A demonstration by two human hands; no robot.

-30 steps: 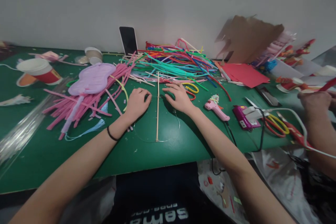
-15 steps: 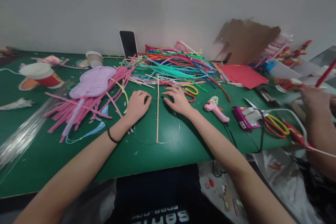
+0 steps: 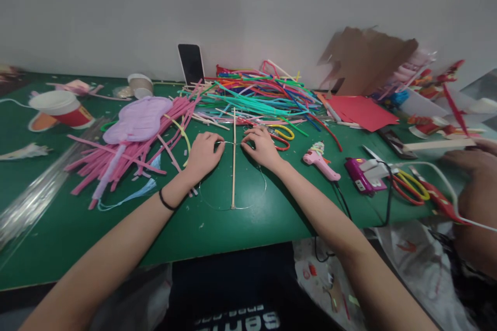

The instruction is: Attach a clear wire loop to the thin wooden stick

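Observation:
A thin wooden stick [image 3: 233, 160] lies lengthwise on the green table [image 3: 240, 227], crossed by a faint wire ring [image 3: 248, 206]. My left hand [image 3: 203, 154] rests just left of the stick with its fingers curled, pinching the wire near the stick's upper part. My right hand [image 3: 262, 146] sits just right of the stick, fingers bent down onto the wire at the same height. A black band circles my left wrist.
A heap of coloured straws [image 3: 256, 94] and pink strips [image 3: 128, 150] lies behind my hands, with a phone [image 3: 191, 63] against the wall. Pink glue guns [image 3: 320, 160], scissors [image 3: 411, 186] and red paper [image 3: 363, 109] lie right. Another person's hand [image 3: 471, 158] works at the far right.
My right hand's fingers have curled in and drawn closer to the stick. The other person's hand at the right has shifted and now holds a long stick.

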